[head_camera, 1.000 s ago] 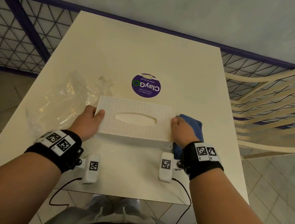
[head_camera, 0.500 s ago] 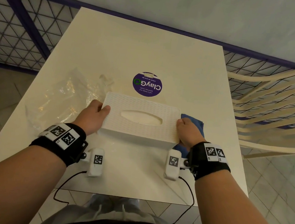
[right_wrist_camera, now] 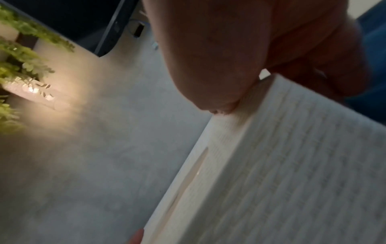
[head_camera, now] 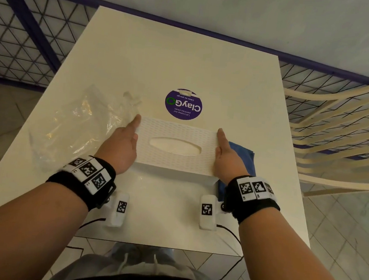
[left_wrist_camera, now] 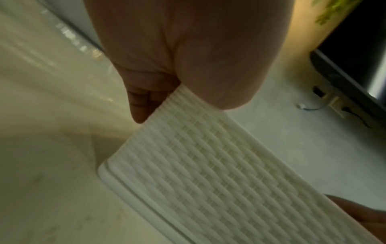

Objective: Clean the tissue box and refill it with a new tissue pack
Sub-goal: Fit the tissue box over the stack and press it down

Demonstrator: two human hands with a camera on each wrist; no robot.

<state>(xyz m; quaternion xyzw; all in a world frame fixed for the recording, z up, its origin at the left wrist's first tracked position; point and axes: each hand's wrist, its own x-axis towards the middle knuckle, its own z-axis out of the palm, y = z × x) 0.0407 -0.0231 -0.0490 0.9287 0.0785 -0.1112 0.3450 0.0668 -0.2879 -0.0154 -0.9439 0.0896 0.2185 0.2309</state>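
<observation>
At frame centre, over desk (head_camera: 186, 61), we note left hand (head_camera: 120, 147), right hand (head_camera: 226, 159) each pinching one tissue box (head_camera: 175, 130) end.

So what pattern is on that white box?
The white plastic tissue box has a woven basket-weave texture, clearest in the left wrist view.

"ClayGO" on purple sticker (head_camera: 183, 104)

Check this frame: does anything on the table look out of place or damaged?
Nothing spilled or damaged. A crumpled clear wrapper lies loose left of the tissue box, a blue cloth sits bunched by its right end, and no tissue sticks out of the slot.
</observation>
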